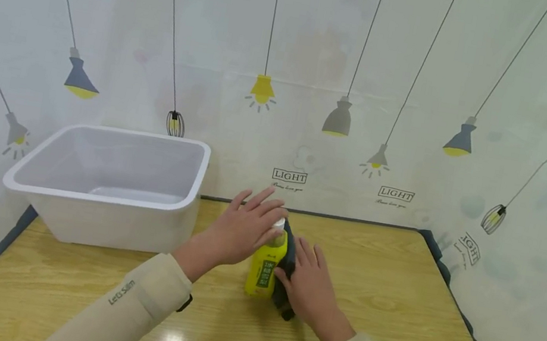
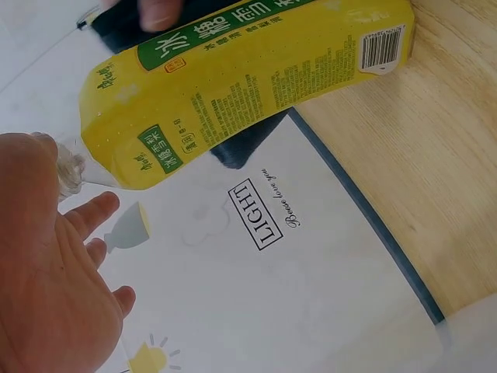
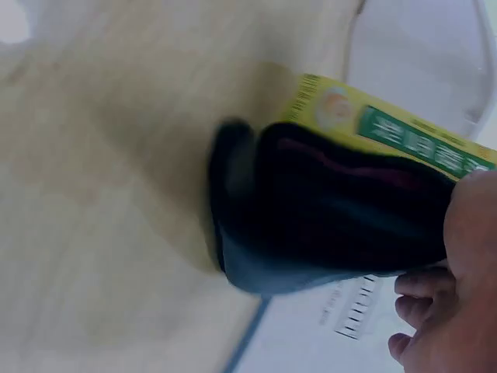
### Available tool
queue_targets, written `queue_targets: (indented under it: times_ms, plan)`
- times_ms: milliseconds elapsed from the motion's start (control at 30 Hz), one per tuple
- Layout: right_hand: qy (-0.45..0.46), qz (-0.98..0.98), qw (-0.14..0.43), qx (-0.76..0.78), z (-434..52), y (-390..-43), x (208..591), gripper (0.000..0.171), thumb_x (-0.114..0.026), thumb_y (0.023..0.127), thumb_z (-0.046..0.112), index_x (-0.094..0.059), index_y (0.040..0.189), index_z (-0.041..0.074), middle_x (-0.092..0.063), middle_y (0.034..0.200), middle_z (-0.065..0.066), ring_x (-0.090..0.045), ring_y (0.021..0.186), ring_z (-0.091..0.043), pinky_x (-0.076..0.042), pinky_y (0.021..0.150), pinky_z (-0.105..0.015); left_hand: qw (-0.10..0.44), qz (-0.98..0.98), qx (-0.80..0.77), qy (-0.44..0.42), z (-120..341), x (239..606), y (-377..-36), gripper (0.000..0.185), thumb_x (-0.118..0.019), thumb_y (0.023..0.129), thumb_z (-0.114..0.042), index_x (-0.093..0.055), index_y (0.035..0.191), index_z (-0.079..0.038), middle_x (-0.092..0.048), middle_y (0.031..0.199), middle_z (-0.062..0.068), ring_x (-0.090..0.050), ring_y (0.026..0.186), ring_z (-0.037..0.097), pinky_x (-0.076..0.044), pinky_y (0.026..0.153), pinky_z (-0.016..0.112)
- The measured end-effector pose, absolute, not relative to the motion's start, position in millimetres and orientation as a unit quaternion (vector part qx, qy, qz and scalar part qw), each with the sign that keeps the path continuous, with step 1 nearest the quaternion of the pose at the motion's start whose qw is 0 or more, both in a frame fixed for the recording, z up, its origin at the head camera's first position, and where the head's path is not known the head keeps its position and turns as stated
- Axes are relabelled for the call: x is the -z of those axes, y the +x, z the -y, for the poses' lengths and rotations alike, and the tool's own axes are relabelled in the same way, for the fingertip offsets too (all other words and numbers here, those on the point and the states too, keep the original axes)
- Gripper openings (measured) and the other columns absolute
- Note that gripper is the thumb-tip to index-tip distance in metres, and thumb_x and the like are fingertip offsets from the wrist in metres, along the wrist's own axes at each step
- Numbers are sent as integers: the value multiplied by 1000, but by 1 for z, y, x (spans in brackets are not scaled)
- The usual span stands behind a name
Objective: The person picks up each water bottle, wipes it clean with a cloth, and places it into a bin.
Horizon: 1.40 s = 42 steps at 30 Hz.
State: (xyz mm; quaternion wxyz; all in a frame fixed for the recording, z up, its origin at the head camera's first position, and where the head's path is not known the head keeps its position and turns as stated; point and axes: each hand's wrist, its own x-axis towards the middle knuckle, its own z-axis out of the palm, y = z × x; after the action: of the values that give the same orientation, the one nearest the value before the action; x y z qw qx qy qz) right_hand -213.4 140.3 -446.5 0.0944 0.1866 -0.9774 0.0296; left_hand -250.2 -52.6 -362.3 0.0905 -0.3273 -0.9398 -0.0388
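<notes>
Two hands flank the yellow bottle (image 1: 266, 266); left fingers (image 1: 267, 206) straight over its cap; right fingers (image 1: 310, 258) flat on dark sleeve (image 1: 288, 257).

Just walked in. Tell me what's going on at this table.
A person stands a yellow bottle upright on the wooden table. Their left hand rests over its cap with the fingers spread fairly straight. Their right hand lies against a dark object right beside the bottle; what that object is cannot be made out. A white plastic tub sits at the back left of the table, apart from both hands.
</notes>
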Motion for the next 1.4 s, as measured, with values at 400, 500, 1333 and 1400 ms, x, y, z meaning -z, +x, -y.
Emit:
queue_targets:
  times_ms: [400,500,1333,1400]
  plan:
    - [193,978,40,65,-143,-210,495,65,-47,98,52,-52,139,2,-40,154,-9,-36,145,-24,-24,120,-47,95,938,36,-331,51,360,-249,47,-27,106,-47,-38,146,-27,-34,158,-5,-8,154,20,-14,122,52]
    - [190,981,35,28,-143,-211,494,62,-48,98,48,-51,140,3,-41,154,-9,-35,145,-25,-23,120,-48,99,937,33,-332,51,361,-250,45,-28,106,-46,-38,145,-28,-34,157,-5,-9,154,20,-14,121,52]
    - [205,958,176,-94,-140,-215,392,59,-50,101,39,-40,148,5,-43,152,-11,-37,144,-25,-26,119,-48,98,939,33,-328,53,362,-247,44,-30,106,-44,-38,145,-26,-36,156,-4,-11,153,21,-17,121,53]
    - [206,959,180,-72,-137,-213,391,61,-52,100,40,-38,149,5,-41,154,-11,-36,145,-26,-27,118,-49,100,939,34,-329,54,363,-247,45,-29,106,-44,-38,146,-26,-35,157,-3,-11,153,21,-17,120,53]
